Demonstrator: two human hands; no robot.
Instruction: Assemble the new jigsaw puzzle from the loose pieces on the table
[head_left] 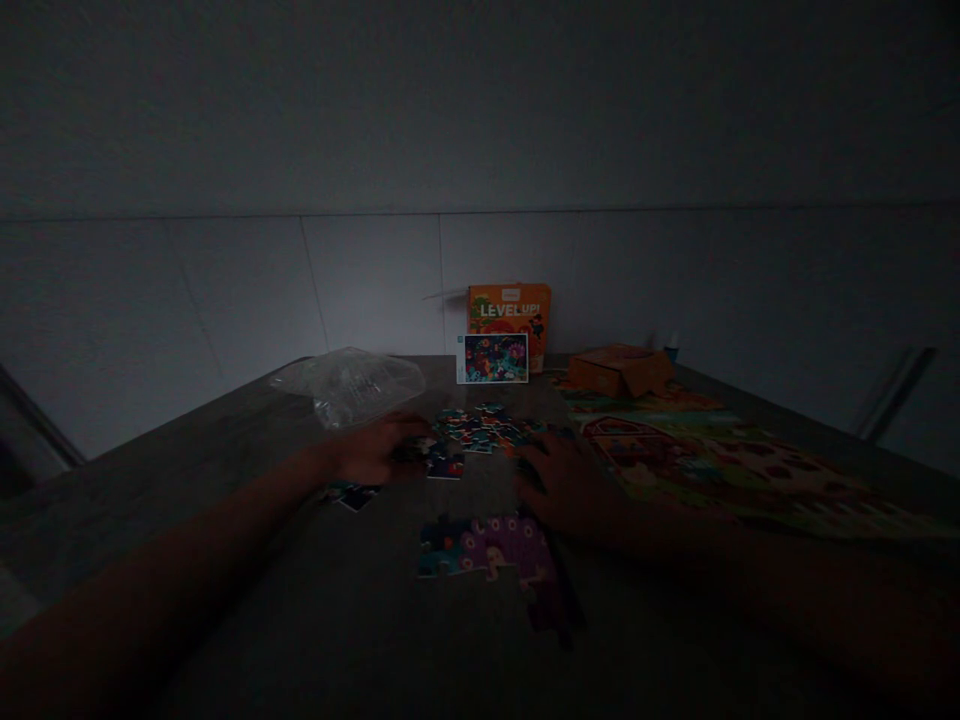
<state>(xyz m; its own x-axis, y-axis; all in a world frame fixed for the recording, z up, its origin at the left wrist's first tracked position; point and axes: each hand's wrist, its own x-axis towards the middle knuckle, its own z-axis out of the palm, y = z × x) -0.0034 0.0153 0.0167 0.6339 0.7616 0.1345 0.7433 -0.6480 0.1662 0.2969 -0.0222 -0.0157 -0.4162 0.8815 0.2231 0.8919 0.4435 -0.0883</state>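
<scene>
Loose puzzle pieces (484,430) lie toward the far edge of the worktop (337,620), between the left hand (379,447) and right hand (559,478), whose grips I cannot tell in the dimness, the joined section (510,545) farther from that edge.

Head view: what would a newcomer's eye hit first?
Likely the orange rectangular "LEVEL UP!" package standing near the pale wall, with a white-bordered picture card upright before it. Next, the joined purple-and-blue jigsaw section lying nearest the wearer on the grey table, and the heap of loose multicoloured jigsaw pieces between the left hand and right hand.
</scene>
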